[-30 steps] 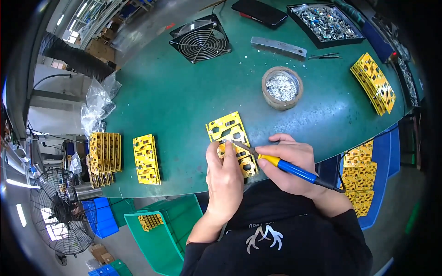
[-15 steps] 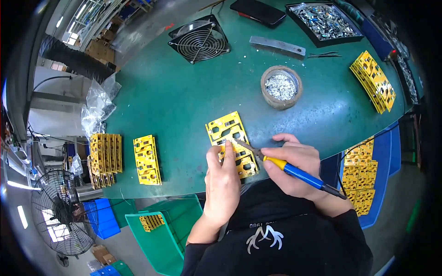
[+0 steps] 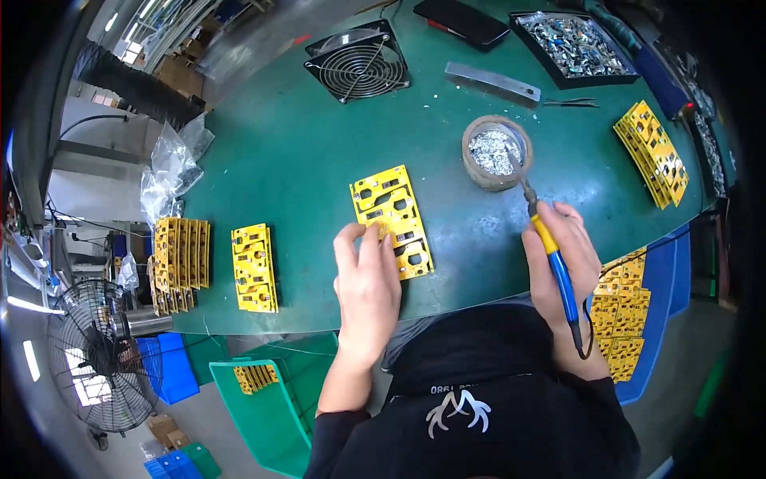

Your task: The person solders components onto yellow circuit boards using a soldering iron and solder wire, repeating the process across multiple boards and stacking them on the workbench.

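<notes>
My right hand is closed around a soldering iron with a blue and yellow handle. The iron's tip reaches into a round brown-rimmed pot holding silvery metal bits. In front of me lies a yellow circuit board panel with dark cut-outs. My left hand is at its lower left part, fingers bent and fingertips on the board. What the fingertips press on is partly hidden by the hand.
Another yellow panel and a stack of panels stand at the left; more lean at the right. Farther back are a small black fan, a metal strip, tweezers and a black tray of small parts.
My right hand has taken the soldering iron from the board to the pot, rightward and away. The panel under my left hand has shifted slightly farther from me.
</notes>
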